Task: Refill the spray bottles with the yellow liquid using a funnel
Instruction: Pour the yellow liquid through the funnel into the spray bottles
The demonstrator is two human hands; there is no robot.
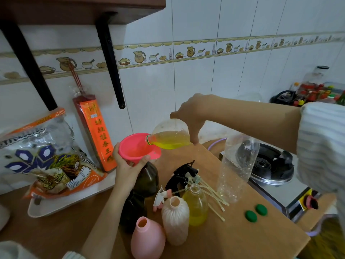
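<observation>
My left hand (128,171) grips a pink funnel (137,147) that sits in the neck of a dark spray bottle (147,180). My right hand (192,114) holds a clear plastic bottle (169,136) tipped on its side, its mouth inside the funnel and yellow liquid pooled in its lower half. In front stand another dark bottle (133,210), a pink bottle (147,238), a pale ribbed bottle (175,221) and a clear bottle (196,204) partly filled with yellow liquid, all uncapped. Spray heads with long dip tubes (188,176) lie on the wooden table (242,240).
An empty clear plastic bottle (239,165) stands right of the spray heads. Two green caps (255,213) lie on the table. A gas stove (270,165) sits to the right. A rice bag (43,161) on a white tray and an orange incense box (97,135) stand at the left.
</observation>
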